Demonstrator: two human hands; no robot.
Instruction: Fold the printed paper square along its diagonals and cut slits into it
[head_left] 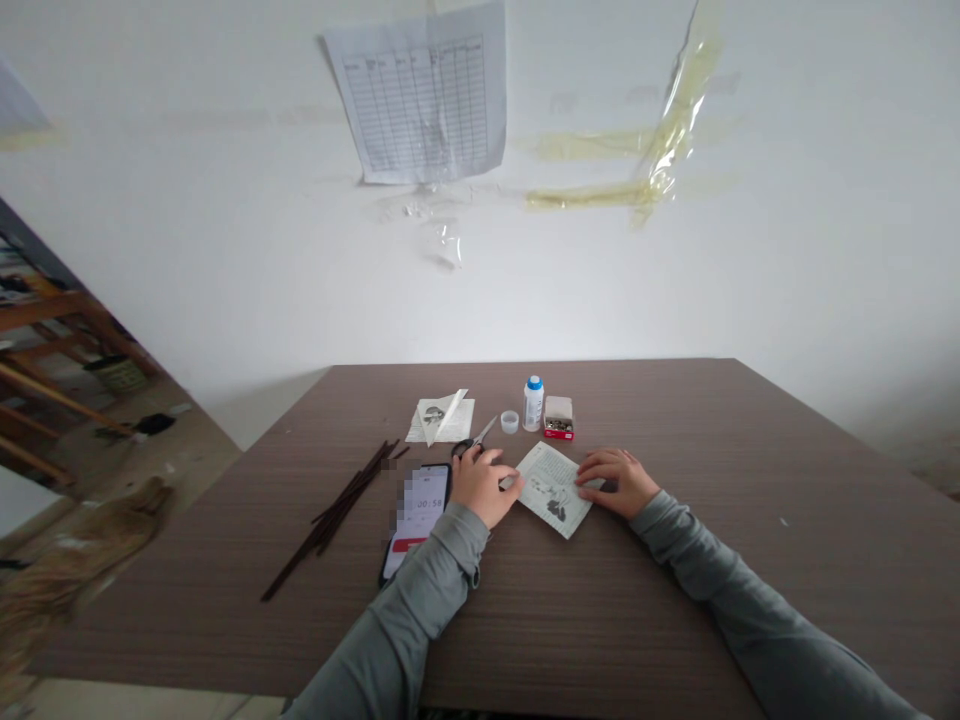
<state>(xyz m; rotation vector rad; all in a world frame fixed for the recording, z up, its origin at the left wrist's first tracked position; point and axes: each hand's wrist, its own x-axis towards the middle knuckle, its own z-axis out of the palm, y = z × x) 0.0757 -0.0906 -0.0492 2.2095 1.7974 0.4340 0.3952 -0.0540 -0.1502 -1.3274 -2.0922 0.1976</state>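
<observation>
A square of printed paper (553,490) with a dark picture lies turned cornerwise on the brown table. My left hand (482,487) has its thumb and forefinger at the paper's left corner, the other fingers curled. At the opposite corner, my right hand (616,483) has its thumb and fingertips on the paper. Just past my left hand are open scissors (480,437), their handles partly hidden. Under my left forearm, a phone (417,518) showing a timer is partly covered.
Behind the paper stand a blue-capped white bottle (533,405), a small clear cup (509,422) and an open red box (559,420) of small metal pieces. More printed paper (442,420) lies back left. Several thin dark sticks (337,513) lie left. A wall (600,300) borders the table's far edge.
</observation>
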